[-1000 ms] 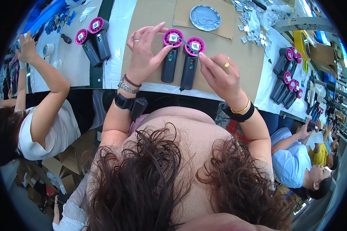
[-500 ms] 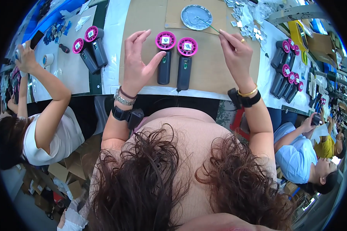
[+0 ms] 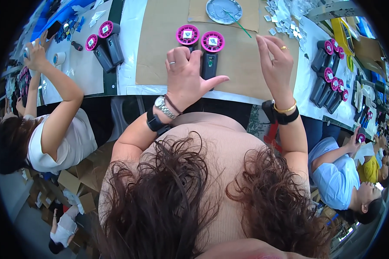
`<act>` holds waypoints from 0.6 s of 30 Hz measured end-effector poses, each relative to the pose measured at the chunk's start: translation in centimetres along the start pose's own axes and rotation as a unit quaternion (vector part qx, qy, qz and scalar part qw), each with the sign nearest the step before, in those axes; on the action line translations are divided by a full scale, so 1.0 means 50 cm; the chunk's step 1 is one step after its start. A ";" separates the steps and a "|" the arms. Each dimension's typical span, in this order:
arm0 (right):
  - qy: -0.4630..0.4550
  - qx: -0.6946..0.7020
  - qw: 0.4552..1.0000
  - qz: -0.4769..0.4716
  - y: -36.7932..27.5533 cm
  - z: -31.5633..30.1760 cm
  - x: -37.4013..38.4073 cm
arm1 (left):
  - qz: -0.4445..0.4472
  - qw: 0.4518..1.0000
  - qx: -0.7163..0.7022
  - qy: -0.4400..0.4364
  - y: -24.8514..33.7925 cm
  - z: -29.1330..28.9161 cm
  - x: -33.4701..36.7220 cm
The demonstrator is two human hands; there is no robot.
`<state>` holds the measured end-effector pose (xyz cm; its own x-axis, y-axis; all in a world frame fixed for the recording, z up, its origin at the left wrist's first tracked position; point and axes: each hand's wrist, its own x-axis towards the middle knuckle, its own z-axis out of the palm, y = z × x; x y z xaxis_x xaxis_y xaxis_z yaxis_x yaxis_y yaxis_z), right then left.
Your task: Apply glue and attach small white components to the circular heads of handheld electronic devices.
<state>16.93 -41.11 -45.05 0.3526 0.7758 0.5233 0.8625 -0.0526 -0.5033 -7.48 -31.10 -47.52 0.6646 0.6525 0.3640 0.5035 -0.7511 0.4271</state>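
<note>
Thumb spread, the left hand (image 3: 183,78) covers the left pink-headed device's (image 3: 187,36) handle on the worktop (image 3: 129,64), grip hidden; the right hand (image 3: 273,64), loosely curled, empty, could brush the far dish's (image 3: 208,12) green stick (image 3: 242,29), toppling it.

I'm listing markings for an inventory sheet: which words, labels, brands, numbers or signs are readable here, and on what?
None can be read.
White squares on the two pink-headed devices: dark marks, no legible text.
Silver watch: face too small to read.
</note>
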 end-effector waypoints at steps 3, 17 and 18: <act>-0.005 0.027 0.999 0.036 -0.017 -0.018 -0.029 | -0.021 0.999 0.032 -0.014 0.008 0.020 0.002; 0.000 0.076 0.969 0.233 0.078 -0.049 0.050 | -0.015 0.999 0.020 -0.028 0.000 -0.002 0.032; 0.011 0.070 0.971 0.230 0.104 -0.063 0.071 | -0.018 0.999 0.017 -0.045 0.002 -0.011 0.034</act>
<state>23.81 -40.61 -43.66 0.6977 0.6769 0.2346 0.5543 -0.3026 -0.7754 -6.59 -30.01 -46.38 0.6927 0.6679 0.2723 0.5451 -0.7320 0.4087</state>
